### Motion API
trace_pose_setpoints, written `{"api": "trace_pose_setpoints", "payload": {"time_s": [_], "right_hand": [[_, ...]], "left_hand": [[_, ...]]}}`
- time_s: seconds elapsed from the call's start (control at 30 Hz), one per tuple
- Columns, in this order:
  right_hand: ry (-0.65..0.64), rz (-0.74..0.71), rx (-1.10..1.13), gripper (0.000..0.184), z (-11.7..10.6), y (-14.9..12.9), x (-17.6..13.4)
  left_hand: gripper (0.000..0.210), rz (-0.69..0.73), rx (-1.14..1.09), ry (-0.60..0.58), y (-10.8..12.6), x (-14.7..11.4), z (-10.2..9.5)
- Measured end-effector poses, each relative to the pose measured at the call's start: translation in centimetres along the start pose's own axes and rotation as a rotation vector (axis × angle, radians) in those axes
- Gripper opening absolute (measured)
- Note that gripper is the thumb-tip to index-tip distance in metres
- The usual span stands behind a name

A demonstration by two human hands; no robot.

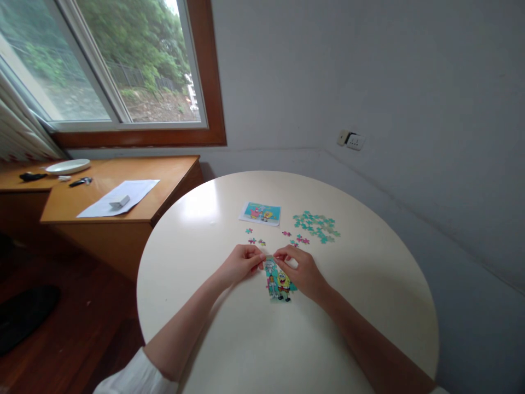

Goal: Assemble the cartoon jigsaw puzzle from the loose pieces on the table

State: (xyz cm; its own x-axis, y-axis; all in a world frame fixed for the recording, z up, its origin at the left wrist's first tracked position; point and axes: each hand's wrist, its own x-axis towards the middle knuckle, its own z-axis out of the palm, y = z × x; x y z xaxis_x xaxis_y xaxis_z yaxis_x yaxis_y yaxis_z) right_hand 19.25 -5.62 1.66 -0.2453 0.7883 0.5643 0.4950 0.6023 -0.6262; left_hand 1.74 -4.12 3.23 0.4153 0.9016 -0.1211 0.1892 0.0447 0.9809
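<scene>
A partly joined jigsaw puzzle (283,284) with cartoon figures lies flat on the round table. At its upper left edge, my left hand (247,260) has thumb and fingers pinched together. My right hand (298,268) pinches at the top edge, close to the left fingertips, and covers part of the puzzle's right side. Whatever small piece the fingertips hold is mostly hidden. Just beyond the hands lie several loose pink and teal puzzle pieces (302,239). Behind them rests a reference picture card (262,213) with the cartoon scene.
A pile of teal puzzle pieces (316,225) spreads at the back right of the white round table (197,230). To the left stands a wooden desk (176,169) with a paper sheet (135,191), a small white box (120,201) and a white plate (68,166).
</scene>
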Motion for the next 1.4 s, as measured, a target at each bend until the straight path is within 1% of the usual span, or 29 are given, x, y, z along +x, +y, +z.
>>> {"api": "trace_pose_setpoints", "payload": {"time_s": [0.2,0.37,0.83,1.0,1.1,1.17,1.27,1.4], "right_hand": [[0.004,-0.016,0.008,0.005,0.0,0.2,0.0],[-0.009,0.01,0.003,0.005,0.0,0.1,0.0],[-0.062,0.073,-0.015,0.007,0.1,-0.1,-0.2],[-0.063,0.092,-0.028,0.009,0.0,-0.1,-0.2],[-0.067,0.105,-0.022,0.01,0.0,0.0,-0.1],[-0.074,0.125,-0.012,0.01,0.0,0.1,-0.1],[-0.067,0.147,0.0,0.009,0.1,0.3,-0.1],[-0.055,0.118,0.036,0.009,0.3,0.9,0.0]], "left_hand": [[0.043,-0.002,-0.016,-0.038,-0.2,0.0,0.0],[0.043,-0.017,-0.029,-0.069,-0.3,0.0,0.0],[0.037,0.011,-0.059,-0.048,-0.4,0.0,0.1],[0.037,0.0,-0.076,-0.053,-0.3,0.0,0.2],[0.036,-0.002,-0.069,-0.033,-0.4,0.2,0.2],[0.035,0.025,-0.077,0.002,-0.6,0.4,0.3],[0.033,0.114,-0.119,0.046,-0.9,0.7,0.5],[0.037,0.226,-0.089,0.083,-1.4,0.9,0.9]]}}
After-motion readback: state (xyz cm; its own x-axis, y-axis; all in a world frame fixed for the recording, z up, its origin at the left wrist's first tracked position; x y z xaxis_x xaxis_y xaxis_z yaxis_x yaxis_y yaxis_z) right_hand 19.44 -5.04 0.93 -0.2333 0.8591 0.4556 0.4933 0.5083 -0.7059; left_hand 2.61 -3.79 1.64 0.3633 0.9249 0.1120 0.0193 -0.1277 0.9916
